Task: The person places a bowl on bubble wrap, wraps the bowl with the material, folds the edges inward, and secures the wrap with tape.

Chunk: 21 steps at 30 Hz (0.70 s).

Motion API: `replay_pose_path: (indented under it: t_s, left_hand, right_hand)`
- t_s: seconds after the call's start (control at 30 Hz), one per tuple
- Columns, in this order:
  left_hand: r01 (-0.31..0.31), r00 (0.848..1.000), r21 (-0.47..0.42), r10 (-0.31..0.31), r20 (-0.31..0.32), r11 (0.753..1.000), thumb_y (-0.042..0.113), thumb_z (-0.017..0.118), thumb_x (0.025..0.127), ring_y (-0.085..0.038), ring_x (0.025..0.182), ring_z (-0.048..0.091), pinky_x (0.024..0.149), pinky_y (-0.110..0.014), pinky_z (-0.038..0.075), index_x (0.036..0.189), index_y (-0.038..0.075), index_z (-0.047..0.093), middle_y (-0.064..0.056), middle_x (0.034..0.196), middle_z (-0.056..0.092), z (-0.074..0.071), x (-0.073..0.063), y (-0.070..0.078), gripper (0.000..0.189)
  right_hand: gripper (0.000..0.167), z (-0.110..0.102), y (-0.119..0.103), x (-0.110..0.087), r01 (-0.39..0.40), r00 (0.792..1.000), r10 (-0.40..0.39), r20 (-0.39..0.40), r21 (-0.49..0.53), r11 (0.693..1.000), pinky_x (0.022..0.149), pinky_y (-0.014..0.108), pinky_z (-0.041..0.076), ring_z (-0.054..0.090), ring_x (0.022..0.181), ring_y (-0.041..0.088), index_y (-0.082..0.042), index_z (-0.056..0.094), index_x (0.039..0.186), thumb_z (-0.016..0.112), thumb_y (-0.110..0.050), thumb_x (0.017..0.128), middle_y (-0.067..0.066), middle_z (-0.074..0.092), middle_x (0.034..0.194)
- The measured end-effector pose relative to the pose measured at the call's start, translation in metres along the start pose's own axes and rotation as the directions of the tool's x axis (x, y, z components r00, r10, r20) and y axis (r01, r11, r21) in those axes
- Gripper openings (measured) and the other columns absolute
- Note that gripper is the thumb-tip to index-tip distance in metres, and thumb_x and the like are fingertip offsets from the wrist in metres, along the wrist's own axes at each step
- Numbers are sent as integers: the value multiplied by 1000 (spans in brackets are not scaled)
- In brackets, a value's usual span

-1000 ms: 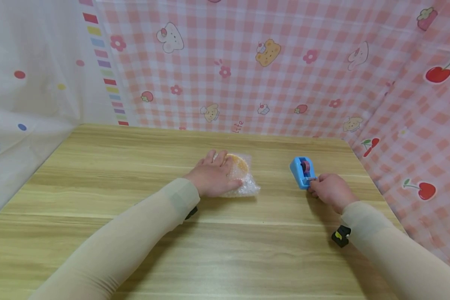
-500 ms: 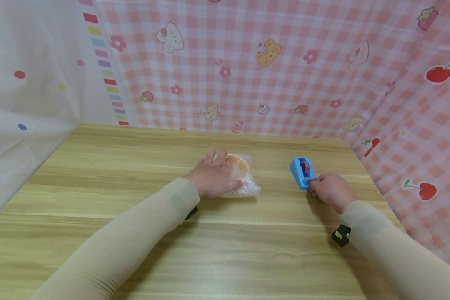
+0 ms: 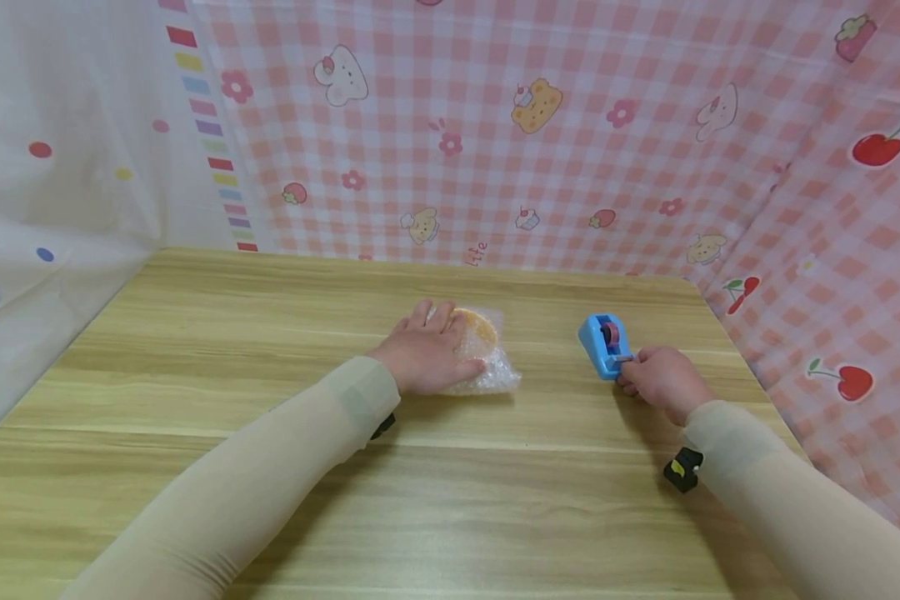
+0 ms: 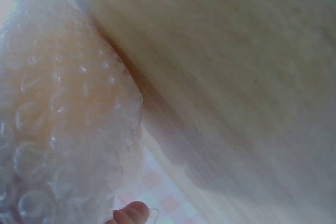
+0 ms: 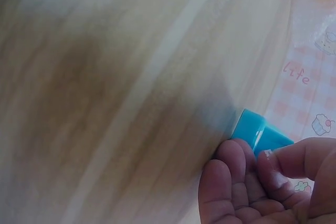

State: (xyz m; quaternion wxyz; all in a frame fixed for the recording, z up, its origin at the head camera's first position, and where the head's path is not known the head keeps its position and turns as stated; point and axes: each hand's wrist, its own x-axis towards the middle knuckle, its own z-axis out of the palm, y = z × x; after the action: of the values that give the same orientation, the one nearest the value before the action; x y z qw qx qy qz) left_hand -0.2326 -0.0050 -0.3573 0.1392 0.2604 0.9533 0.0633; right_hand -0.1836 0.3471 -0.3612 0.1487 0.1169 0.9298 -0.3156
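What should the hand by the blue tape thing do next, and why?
Probably pull a strip of tape out. The right hand already pinches at the cutter end of the blue dispenser, while the left hand presses flat on the bubble-wrapped bundle, which looks unsealed. The dispenser and the bundle stand apart on the table.

The left hand (image 3: pixel 427 357) lay flat, fingers spread; the right hand (image 3: pixel 663 382) was curled, fingertips (image 5: pixel 270 157) pinching.

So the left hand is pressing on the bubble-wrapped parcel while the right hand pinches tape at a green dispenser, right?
Not quite: the tape dispenser is blue, not green, as the head view shows. The left hand does rest on the bubble-wrapped parcel, and the right hand pinches at the dispenser's front.
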Motion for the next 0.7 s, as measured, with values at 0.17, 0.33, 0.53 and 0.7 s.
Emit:
replay_pose_path:
  t_s: [0.17, 0.33, 0.53, 0.7]
  left_hand:
    - [1, 1000, 0, -1, 1, 1000, 77, 32, 102, -41, 164, -5, 132, -61, 13, 171, 12, 10, -12, 179, -2, 0, 0, 0, 97]
    - [4, 1000, 0, -4, 3, 1000, 77, 31, 102, -41, 164, -5, 132, -61, 13, 171, 12, 10, -12, 179, -2, 1, 1, 0, 97]
    - [4, 1000, -2, -4, 5, 1000, 78, 31, 102, -41, 164, -5, 132, -61, 13, 171, 12, 10, -11, 179, -2, 2, 1, 0, 97]
    - [7, 1000, -1, -7, 0, 1000, 78, 31, 102, -41, 164, -5, 132, -60, 13, 171, 13, 10, -11, 179, -2, 2, 1, 0, 97]
  right_hand:
    - [23, -1, 2, 1, 3, 1000, -3, 16, 22, 1000, 79, 31, 55, 66, 96, 26, 5, 66, 103, 56, -15, 102, 17, 74, 103]
    - [27, -5, 3, -2, 19, 997, -21, 70, 31, 999, 79, 31, 58, 66, 90, 23, 7, 66, 105, 51, -16, 107, 15, 72, 100]
    - [25, -8, 3, -8, 23, 991, -26, 130, 30, 999, 73, 30, 59, 62, 81, 20, 6, 63, 108, 51, -16, 110, 8, 66, 90]
    - [23, -8, -6, -13, 78, 989, -73, 125, -34, 996, 70, 30, 56, 60, 76, 20, 4, 64, 101, 54, -16, 109, 6, 64, 84]
